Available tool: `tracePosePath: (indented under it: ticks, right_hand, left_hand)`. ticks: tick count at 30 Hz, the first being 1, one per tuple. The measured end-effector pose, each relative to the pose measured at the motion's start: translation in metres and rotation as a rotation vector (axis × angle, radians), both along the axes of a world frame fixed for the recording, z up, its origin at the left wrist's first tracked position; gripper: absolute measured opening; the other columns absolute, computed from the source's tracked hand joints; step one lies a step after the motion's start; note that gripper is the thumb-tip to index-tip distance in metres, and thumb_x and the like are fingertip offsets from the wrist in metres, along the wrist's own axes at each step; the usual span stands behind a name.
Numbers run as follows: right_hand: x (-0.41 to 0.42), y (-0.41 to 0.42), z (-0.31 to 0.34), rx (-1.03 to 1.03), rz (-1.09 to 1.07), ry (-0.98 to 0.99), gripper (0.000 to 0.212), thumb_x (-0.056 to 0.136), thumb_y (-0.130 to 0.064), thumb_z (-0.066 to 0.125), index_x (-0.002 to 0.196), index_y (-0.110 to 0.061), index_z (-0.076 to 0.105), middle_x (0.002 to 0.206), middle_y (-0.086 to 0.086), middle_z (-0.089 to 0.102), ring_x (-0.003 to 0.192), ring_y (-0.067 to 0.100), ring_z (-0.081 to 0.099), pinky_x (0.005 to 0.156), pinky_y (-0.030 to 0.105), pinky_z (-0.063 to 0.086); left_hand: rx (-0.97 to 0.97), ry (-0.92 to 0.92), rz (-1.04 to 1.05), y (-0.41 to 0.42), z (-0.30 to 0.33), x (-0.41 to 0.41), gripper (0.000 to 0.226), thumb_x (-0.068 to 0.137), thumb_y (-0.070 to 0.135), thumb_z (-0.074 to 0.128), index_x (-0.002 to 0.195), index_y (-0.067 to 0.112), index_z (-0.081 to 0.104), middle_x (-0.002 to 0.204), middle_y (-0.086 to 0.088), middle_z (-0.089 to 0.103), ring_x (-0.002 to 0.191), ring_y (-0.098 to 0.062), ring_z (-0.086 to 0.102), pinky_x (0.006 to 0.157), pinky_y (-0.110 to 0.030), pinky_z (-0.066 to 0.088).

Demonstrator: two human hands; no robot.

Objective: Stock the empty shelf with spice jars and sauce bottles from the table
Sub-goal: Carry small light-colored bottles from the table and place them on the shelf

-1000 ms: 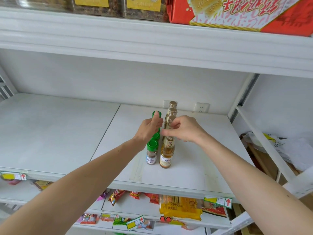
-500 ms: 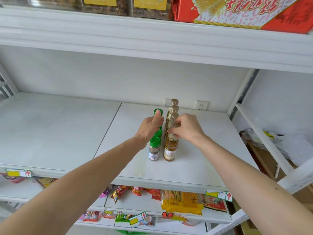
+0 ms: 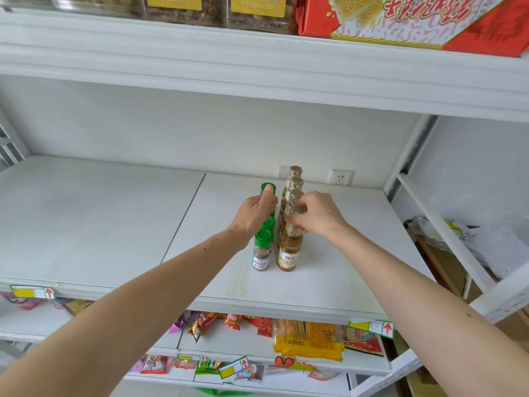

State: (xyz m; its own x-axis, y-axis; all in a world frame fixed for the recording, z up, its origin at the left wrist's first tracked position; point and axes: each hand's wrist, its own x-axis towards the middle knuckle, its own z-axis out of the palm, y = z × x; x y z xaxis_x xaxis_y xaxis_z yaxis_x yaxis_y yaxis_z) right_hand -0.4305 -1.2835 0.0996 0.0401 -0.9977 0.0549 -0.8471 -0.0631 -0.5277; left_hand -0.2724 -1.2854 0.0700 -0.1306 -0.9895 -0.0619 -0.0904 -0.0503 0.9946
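On the white shelf point(image 3: 329, 282), two rows run from near the front edge toward the back wall, side by side: green-capped spice jars point(image 3: 262, 253) on the left, amber sauce bottles point(image 3: 289, 250) on the right. The left hand point(image 3: 256, 214) curls around a jar in the middle of its row, thumb resting on the rear jar's cap. The right hand point(image 3: 319, 214) pinches the neck of the front sauce bottle just under its cap. Snack packets point(image 3: 309, 338) lie on the lower shelf.

Green-capped spice jars point(image 3: 261, 250), amber sauce bottles point(image 3: 288, 253), white shelf point(image 3: 94, 224), red patterned box point(image 3: 415, 21).
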Motion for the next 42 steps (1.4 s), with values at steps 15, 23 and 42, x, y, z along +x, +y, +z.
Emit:
tracePosePath:
  ticks: [15, 23, 42]
  right_hand:
    - [0.003, 0.004, 0.005, 0.018, 0.015, 0.033, 0.024, 0.072, -0.024, 0.079, 0.078, -0.004, 0.067, 0.072, 0.009, 0.069, 0.068, 0.024, 0.069, 0.069, 0.044, 0.059]
    - [0.003, 0.008, 0.008, 0.073, -0.015, 0.012, 0.031, 0.067, -0.034, 0.079, 0.079, -0.009, 0.066, 0.074, 0.007, 0.068, 0.067, 0.025, 0.069, 0.067, 0.044, 0.06]
    - [0.053, 0.033, 0.035, -0.463, 0.101, -0.072, 0.027, 0.084, -0.027, 0.066, 0.111, -0.021, 0.065, 0.112, -0.003, 0.061, 0.101, 0.017, 0.06, 0.084, 0.035, 0.051]
  left_hand:
    - [-0.005, -0.012, -0.009, -0.002, 0.001, -0.002, 0.066, 0.096, 0.057, 0.035, 0.132, 0.004, 0.054, 0.135, -0.011, 0.057, 0.123, -0.02, 0.055, 0.109, -0.037, 0.041]
    - [-0.014, -0.015, -0.017, -0.003, 0.003, -0.003, 0.065, 0.096, 0.057, 0.037, 0.131, 0.005, 0.056, 0.133, -0.01, 0.059, 0.121, -0.018, 0.057, 0.108, -0.036, 0.042]
    - [-0.101, -0.089, 0.16, 0.027, 0.008, 0.049, 0.034, 0.09, 0.046, 0.057, 0.104, 0.017, 0.069, 0.109, -0.003, 0.069, 0.106, -0.015, 0.061, 0.098, -0.044, 0.049]
